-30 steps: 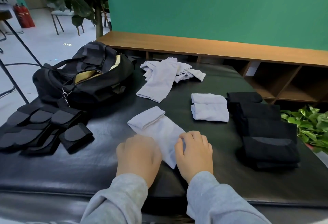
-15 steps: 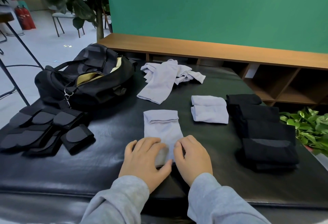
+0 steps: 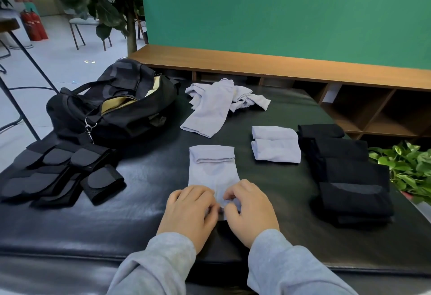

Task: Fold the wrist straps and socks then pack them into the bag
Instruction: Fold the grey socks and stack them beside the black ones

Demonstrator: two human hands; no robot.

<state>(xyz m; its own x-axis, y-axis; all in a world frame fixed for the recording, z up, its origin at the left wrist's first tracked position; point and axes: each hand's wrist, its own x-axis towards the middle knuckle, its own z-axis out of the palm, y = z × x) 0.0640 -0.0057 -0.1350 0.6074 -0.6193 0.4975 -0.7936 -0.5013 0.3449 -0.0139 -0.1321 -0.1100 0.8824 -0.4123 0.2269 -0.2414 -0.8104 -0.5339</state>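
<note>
Pinching the near end of a pale sock (image 3: pixel 213 173), both hands sit side by side at the front edge of the black table (image 3: pixel 144 201). Left hand (image 3: pixel 189 213) and right hand (image 3: pixel 250 210) have fingers curled onto the fabric's lower hem; which fingertips actually grip is hard to tell, since they bunch together over the cloth. The sock's long axis runs straight away from the person, its far end already turned over into a cuff. Both hands are about equally near, so the likely next fold carries the near end forward along that axis toward the cuff. 2 folded pale socks (image 3: pixel 276 145) lie to the right, black socks (image 3: pixel 347 175) stacked beyond them. Unfolded pale socks (image 3: pixel 214 105) wait farther back. The open bag (image 3: pixel 112 110) sits back left, well apart, with wrist straps (image 3: pixel 60 178) in front of it.
</note>
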